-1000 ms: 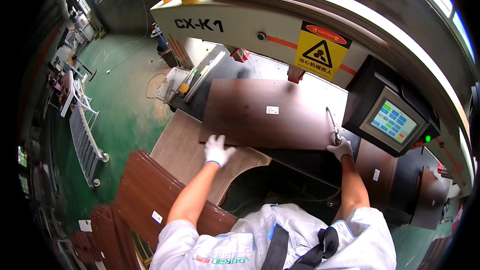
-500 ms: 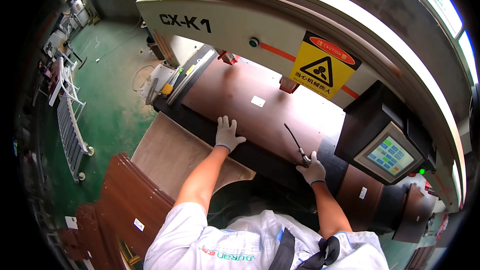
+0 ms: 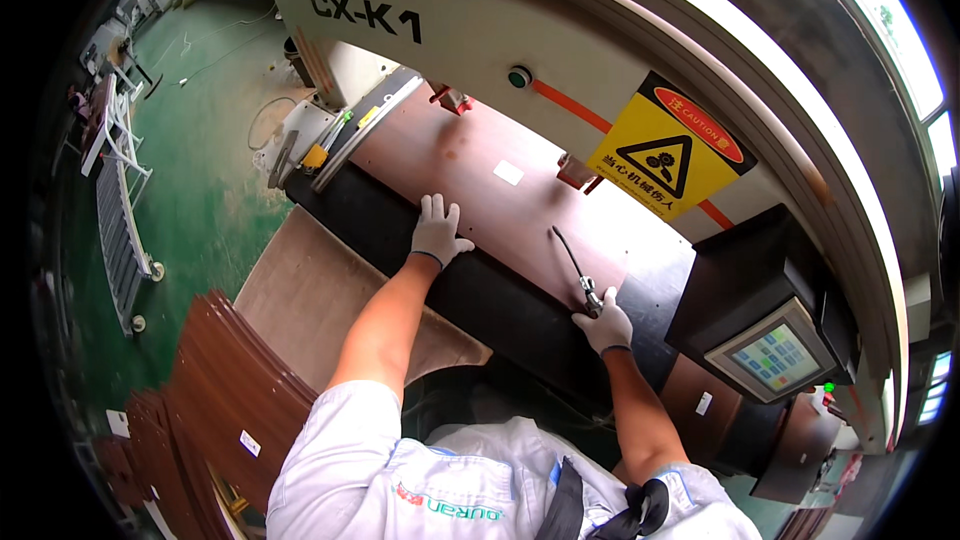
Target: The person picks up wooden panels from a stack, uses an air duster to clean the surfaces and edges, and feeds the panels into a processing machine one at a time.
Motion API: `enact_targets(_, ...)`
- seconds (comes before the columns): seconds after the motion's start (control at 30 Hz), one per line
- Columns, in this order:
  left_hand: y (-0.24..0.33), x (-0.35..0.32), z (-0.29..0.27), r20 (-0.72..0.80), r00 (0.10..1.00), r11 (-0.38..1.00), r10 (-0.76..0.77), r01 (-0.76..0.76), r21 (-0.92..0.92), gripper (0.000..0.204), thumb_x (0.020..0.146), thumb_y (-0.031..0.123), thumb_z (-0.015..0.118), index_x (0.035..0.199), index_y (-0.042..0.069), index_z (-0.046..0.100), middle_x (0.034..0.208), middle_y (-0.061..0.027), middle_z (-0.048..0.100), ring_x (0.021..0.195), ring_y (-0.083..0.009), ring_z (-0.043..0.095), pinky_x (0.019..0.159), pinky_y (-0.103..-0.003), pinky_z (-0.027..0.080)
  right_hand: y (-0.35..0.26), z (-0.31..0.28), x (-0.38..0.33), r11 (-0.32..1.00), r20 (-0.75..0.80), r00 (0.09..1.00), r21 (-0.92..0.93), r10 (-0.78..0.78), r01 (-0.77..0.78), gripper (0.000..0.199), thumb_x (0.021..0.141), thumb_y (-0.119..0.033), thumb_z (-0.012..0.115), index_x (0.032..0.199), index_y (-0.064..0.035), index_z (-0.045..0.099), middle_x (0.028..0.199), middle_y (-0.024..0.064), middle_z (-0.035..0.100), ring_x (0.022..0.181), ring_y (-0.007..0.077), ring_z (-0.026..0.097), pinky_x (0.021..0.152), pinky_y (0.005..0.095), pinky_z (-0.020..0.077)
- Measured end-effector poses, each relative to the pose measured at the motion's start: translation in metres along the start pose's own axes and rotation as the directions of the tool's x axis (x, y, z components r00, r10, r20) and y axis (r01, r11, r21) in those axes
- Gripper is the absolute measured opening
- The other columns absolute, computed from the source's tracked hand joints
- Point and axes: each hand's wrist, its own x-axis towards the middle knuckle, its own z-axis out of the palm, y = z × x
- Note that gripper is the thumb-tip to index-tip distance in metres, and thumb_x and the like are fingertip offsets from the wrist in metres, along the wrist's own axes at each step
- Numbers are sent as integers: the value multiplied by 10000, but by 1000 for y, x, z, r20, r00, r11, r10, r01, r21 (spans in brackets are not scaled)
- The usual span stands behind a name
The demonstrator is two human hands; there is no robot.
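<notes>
A brown panel (image 3: pixel 470 165) with a white label (image 3: pixel 508 172) lies on the machine's bed under its beam. At its near edge rests my left hand (image 3: pixel 436 230), gloved in white, with fingers stretched out flat over the panel and thumb apart. My right hand (image 3: pixel 608 325), also gloved, is closed around an air blow gun (image 3: pixel 588 290) near the panel's right end. The gun's long, thin dark nozzle points up and to the left above the panel. The glove partly hides its handle.
A beige machine beam (image 3: pixel 460 30) with red clamps (image 3: pixel 576 172) spans the panel. A control screen (image 3: pixel 775 350) stands at the right. Stacked brown boards (image 3: pixel 230 390) sit at lower left, beside a lighter board (image 3: pixel 320 290). Farther left, a wheeled roller stand (image 3: pixel 120 230) occupies the green floor.
The whole view has shifted slightly, with the bed and both hands now higher and farther left in the picture. Both hands keep about the same places by the panel.
</notes>
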Motion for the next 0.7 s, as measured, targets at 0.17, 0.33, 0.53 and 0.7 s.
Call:
enact_targets(0.17,0,6,4,-64,998,999,-16,19,41,808,680,441,870,1281,-7,567,1355,-249,447,1281,-444,396,1098,-506,390,3,6,13,999,-29,999,-39,-23,22,927,754,-435,818,1386,64,356,999,270,711,975,420,693,826,483,541)
enact_targets(0.33,27,-27,-57,350,933,992,85,-44,-122,740,777,542,732,1298,33,601,1379,-228,516,1334,-395,424,1123,-481,361,6,15,18,986,-121,980,42,-157,163,809,729,-377,830,1352,-28,451,1044,249,711,978,418,680,865,498,518)
enact_targets(0.53,-14,-253,-104,-87,971,972,-223,214,-101,800,856,490,691,1467,21,474,1605,-264,276,1497,-461,218,1228,-553,197,72,81,22,960,-108,965,-174,-238,218,587,952,-556,586,1241,-58,693,1152,261,697,1027,436,663,864,485,518)
enact_targets(0.7,-91,-491,-176,-207,529,542,-823,840,-9,818,918,531,594,1496,-13,397,1619,-264,244,1510,-450,184,1238,-546,138,29,98,2,913,220,945,381,-242,145,526,977,-544,519,1156,-75,674,1025,203,679,916,396,639,812,487,504)
